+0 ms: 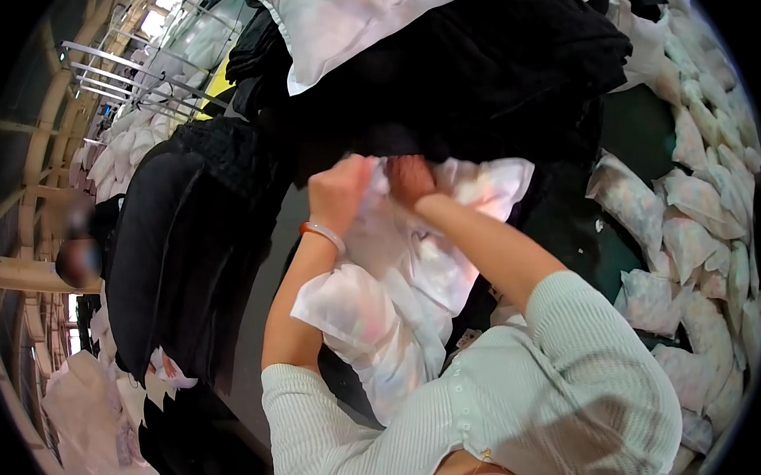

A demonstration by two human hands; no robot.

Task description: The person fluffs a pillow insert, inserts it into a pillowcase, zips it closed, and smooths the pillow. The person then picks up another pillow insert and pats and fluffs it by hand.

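Note:
A white, thin-skinned cushion insert [383, 297] with coloured filling showing through hangs in front of my body, bunched and folded. My left hand [340, 192], a bracelet at its wrist, is closed in a fist on the insert's upper edge. Close beside it, my right hand [410, 181] is also closed at that edge, its fingers partly hidden and blurred. Right behind both hands is a heap of black fabric pieces [441, 73]. Whether the fingers also grip some black fabric, I cannot tell.
A plump white cushion [371, 26] lies on top of the black heap. Stuffed black cushions [165, 255] stand to the left. Many white inserts [629, 201] are piled along the right. Metal rails [127, 74] are at the upper left, and another person [80, 251] is at the far left.

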